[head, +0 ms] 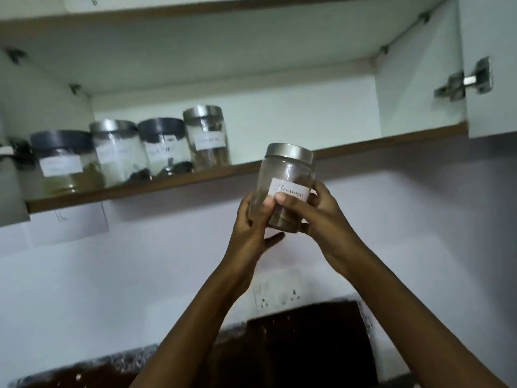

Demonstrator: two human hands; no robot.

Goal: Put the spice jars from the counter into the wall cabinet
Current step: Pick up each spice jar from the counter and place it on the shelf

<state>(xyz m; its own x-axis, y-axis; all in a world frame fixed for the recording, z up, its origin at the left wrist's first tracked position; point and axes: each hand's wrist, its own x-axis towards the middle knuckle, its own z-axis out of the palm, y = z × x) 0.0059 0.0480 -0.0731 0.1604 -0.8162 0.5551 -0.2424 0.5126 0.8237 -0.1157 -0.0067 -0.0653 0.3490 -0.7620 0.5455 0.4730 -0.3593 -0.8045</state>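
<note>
You hold a jar [288, 169] up in both hands before the open cabinet [279, 113], just below the brown front edge of its shelf [181, 179] and not yet on it. Your left hand [251, 222] curls round the jar's lower left side, thumb laid across the glass. Your right hand [321, 214] grips the right side, thumb pressed on the lower edge of a white label [291, 189] that reads "Cinnamon" in handwriting. The jar is clear glass under a steel lid [289, 152], with brown contents in its lower part, and its top leans a little to your right.

Four more jars stand in a row on the left of the shelf, close together. The far-left jar [64, 163] has a black lid, the second jar [117, 155] a steel one, the third jar [165, 149] a black one and the fourth jar [207, 138] a steel one. Each carries a white label whose writing is too blurred to read. Whether they touch one another cannot be told.

At the upper right a metal hinge [464, 79] joins the cabinet side to the open door [492, 37]. Below the cabinet, a sheet of paper [67, 222] is fixed to the pale wall [140, 275] at the left. A socket [277, 292] sits on the wall behind your forearms. The dark counter [307, 337] shows along the bottom edge.
</note>
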